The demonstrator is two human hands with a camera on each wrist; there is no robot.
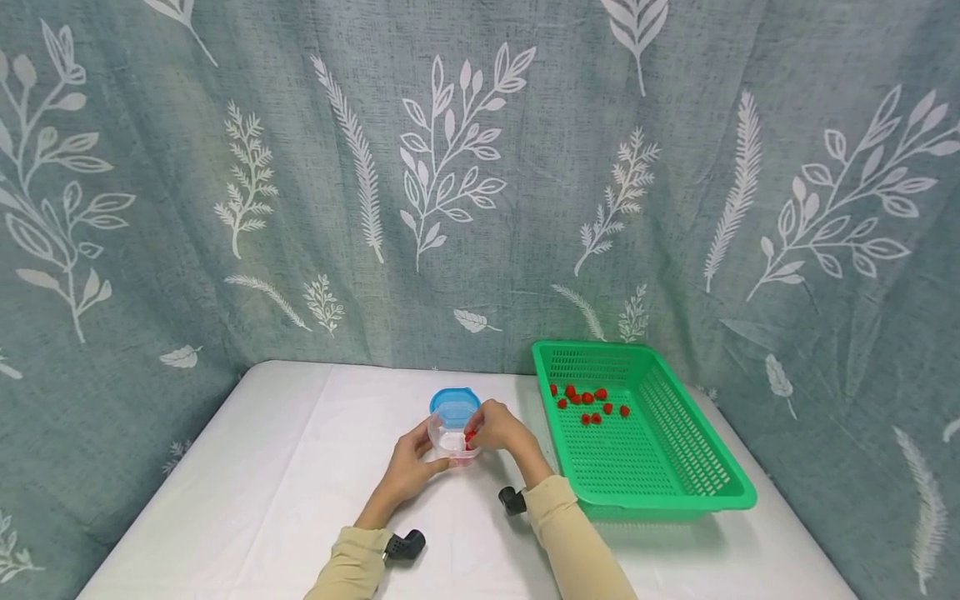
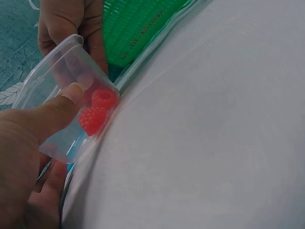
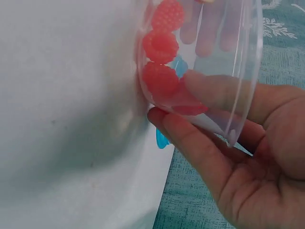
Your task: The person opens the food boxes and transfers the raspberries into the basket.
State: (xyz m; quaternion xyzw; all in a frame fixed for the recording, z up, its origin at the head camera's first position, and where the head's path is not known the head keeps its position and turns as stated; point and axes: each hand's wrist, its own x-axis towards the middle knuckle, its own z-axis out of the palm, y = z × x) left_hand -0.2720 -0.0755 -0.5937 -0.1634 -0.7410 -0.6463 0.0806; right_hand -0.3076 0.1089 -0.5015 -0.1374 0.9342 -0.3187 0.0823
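Note:
A clear plastic container (image 1: 450, 440) is tilted low over the white table, several red raspberries (image 3: 160, 46) along its wall. My left hand (image 1: 411, 468) grips it from the left, thumb (image 2: 59, 112) over the near wall and fingers on the far side. At the right rim, my right hand (image 1: 497, 427) pinches the wall: its thumb (image 3: 214, 90) shows through the plastic beside the raspberries, while a forefinger (image 3: 195, 148) lies outside. Just behind the container is a blue lid (image 1: 454, 400), partly hidden by it.
A large green basket (image 1: 723, 500) stands on the right with several raspberries (image 1: 587, 398) toward its back left. The white table (image 1: 262, 467) ends at a patterned curtain (image 1: 337, 208) at the back. Dark wrist cameras (image 1: 406, 545) sit on both sleeves.

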